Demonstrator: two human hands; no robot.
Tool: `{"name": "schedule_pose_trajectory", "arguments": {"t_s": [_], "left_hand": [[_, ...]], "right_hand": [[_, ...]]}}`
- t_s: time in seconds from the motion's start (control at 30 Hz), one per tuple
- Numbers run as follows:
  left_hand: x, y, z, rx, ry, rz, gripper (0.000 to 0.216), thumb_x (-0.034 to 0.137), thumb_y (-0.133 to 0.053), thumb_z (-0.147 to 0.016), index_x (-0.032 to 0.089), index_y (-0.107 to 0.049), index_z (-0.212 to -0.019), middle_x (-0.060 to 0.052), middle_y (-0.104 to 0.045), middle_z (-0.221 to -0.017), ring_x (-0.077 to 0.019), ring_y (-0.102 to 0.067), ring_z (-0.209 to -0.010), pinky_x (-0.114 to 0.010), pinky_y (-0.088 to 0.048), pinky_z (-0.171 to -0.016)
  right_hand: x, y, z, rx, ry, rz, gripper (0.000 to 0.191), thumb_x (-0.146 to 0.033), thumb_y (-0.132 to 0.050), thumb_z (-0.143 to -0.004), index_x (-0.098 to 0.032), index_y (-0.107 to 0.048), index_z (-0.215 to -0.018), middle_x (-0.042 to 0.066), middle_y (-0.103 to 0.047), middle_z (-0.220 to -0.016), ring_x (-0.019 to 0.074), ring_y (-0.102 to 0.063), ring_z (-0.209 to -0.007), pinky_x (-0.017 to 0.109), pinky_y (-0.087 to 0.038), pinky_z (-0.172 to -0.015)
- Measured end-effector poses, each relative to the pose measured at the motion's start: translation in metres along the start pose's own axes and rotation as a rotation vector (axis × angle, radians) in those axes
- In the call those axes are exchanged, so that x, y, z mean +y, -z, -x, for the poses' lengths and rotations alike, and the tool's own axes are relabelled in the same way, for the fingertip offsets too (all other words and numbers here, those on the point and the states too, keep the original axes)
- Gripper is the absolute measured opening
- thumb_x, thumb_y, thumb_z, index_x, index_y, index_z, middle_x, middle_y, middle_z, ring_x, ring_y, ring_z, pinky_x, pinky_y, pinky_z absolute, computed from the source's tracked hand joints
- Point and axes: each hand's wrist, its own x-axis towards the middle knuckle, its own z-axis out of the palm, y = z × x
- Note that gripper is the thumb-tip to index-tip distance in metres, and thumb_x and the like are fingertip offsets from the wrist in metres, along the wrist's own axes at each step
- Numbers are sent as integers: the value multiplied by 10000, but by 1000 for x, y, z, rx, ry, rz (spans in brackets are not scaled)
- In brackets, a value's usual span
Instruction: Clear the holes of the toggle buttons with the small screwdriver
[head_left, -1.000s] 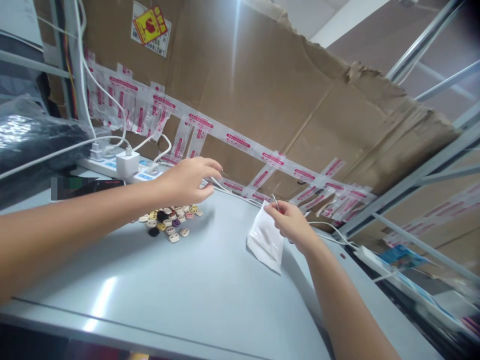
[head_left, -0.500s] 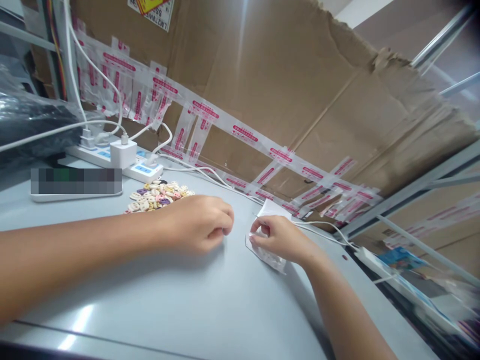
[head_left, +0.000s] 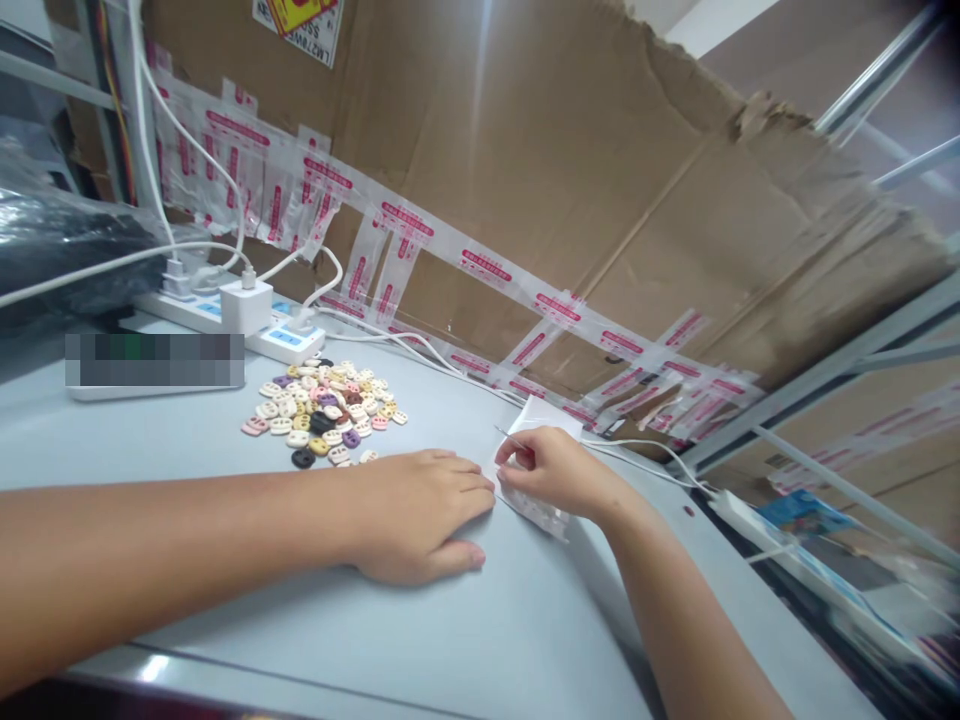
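My left hand (head_left: 420, 515) lies flat on the grey table (head_left: 465, 630) with fingers stretched toward a small white cloth piece (head_left: 534, 490). My right hand (head_left: 555, 472) rests on that cloth, fingers pinched on a thin needle (head_left: 504, 434) that sticks out to the upper left. A pile of several small coloured buttons (head_left: 322, 412) sits on the table behind my left hand, apart from both hands.
A white power strip (head_left: 225, 318) with a charger and white cables lies at the back left. A torn cardboard sheet (head_left: 570, 180) with red-printed tape stands behind the table. A black plastic bag (head_left: 52, 250) is at far left. Metal rack bars (head_left: 825, 380) run on the right.
My left hand came back from the far cables, passed the buttons, and now lies flat beside the cloth. My right hand lowered the cloth onto the table and still pinches the needle.
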Motion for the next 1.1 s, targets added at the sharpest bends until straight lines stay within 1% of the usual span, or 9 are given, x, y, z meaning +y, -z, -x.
{"name": "schedule_pose_trajectory", "arguments": {"t_s": [0.13,0.4,0.53,0.6,0.7,0.8,0.87,0.97,1.1], "left_hand": [[1,2,0,-21,11,6,399,431,-463,-960,191,-615,-1241,-111,-670,-1273,-258,-580,-1206,-371,-371,-1072],[7,7,-2,-140,59,-21,466,451,-443,-971,153,-570,-1306,-135,-590,-1389,-270,-507,-1306,-395,-301,-1147],[5,6,-2,-112,45,-12,441,441,-462,-963,153,-594,-1270,-136,-621,-1347,-276,-539,-1262,-402,-339,-1117],[4,4,-1,-86,33,-9,424,440,-471,-956,163,-606,-1248,-129,-636,-1325,-274,-554,-1239,-401,-353,-1102],[1,1,-1,-47,18,1,409,443,-488,-946,173,-617,-1225,-118,-655,-1294,-273,-566,-1219,-398,-363,-1088],[1,0,-1,-32,10,0,405,442,-491,-945,176,-617,-1223,-117,-656,-1292,-275,-563,-1219,-400,-363,-1087],[2,1,-1,-60,13,-13,419,436,-482,-953,160,-608,-1242,-126,-637,-1320,-279,-549,-1238,-405,-351,-1102],[4,3,-2,-118,34,-27,453,428,-466,-966,125,-585,-1281,-138,-614,-1344,-280,-523,-1269,-408,-319,-1137],[5,5,-2,-134,42,-34,456,435,-457,-968,129,-577,-1284,-137,-617,-1334,-280,-523,-1266,-408,-315,-1138]], "right_hand": [[-1,-2,-1,19,-9,16,183,-216,-554,-687,-208,-731,-733,-33,-538,-589,123,-442,-568,253,-326,-530],[0,-7,-4,35,28,47,109,-217,-530,-711,-188,-618,-654,-22,-525,-589,124,-434,-575,259,-295,-524],[4,-7,-5,29,41,49,116,-234,-508,-753,-190,-556,-657,-19,-545,-609,127,-446,-587,259,-298,-525],[6,-6,-4,10,42,41,111,-235,-510,-757,-190,-576,-680,-21,-559,-617,129,-461,-591,254,-315,-528],[7,-3,-3,-19,46,31,125,-214,-531,-734,-195,-654,-738,-24,-587,-635,132,-493,-603,250,-345,-548],[5,-1,-3,29,104,75,169,-174,-562,-702,-205,-716,-763,-8,-635,-701,144,-536,-670,260,-371,-626],[2,-2,-4,65,164,123,176,-141,-563,-690,-201,-721,-743,6,-647,-738,150,-537,-704,272,-368,-671],[2,-6,-7,66,206,143,139,-114,-533,-689,-182,-654,-690,12,-611,-735,144,-497,-686,280,-346,-665],[10,-10,-11,33,167,97,74,-165,-516,-729,-185,-538,-661,-6,-545,-677,136,-450,-641,275,-325,-609]]}}
